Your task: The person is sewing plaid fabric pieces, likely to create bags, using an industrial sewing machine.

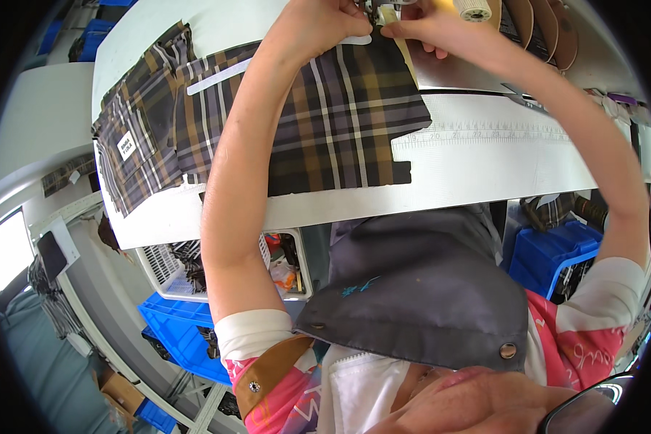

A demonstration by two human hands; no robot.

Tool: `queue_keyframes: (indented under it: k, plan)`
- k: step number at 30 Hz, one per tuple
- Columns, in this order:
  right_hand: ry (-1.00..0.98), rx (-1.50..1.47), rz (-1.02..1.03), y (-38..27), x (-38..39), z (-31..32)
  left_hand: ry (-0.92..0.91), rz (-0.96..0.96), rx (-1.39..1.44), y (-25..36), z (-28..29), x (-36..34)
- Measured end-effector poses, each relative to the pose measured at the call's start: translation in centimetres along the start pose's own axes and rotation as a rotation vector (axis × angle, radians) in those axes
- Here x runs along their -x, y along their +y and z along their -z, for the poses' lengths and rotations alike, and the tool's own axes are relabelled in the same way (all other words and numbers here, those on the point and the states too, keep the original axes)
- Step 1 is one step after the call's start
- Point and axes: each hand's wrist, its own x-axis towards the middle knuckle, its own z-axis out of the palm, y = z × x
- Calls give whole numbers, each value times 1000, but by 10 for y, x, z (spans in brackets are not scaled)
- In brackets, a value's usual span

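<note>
One plaid cloth (347, 116) is lying on the table (513, 166), extending leftward and bodyward from the nearer left hand (322, 25), long axis running left–right; right hand (448, 32) is curling at its far corner; cannot tell whether either is gripping.

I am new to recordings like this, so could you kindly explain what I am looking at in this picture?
There is no robot here: a person works bare-handed. The picture comes from a wide camera worn on the head, looking down; it bends straight edges. Checked cloth lies on a white table, with a white strip on it. At the top, the left hand and right hand are at the cloth's far edge, beside what looks like a sewing machine; whether they grip or merely press the cloth is hard to tell. Lower down are blue crates and a white basket.
</note>
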Motion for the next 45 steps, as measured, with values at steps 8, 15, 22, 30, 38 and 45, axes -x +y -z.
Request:
queue_keyframes:
  k: [8, 15, 22, 30, 38, 45]
  plan:
    - [430, 566, 683, 35, 21, -28, -9, 16, 3, 1, 0, 2]
    - [481, 633, 690, 34, 20, -31, 19, 35, 46, 2, 0, 0]
    - [485, 640, 684, 35, 19, -32, -29, 4, 63, 5, 7, -1]
    - [477, 642, 688, 35, 18, -31, 6, -43, 3, -4, 5, -6]
    - [475, 660, 681, 36, 18, -30, 23, -80, -37, 5, 7, -1]
    - [441, 622, 685, 34, 19, -28, 11, -70, -45, 1, 6, -5]
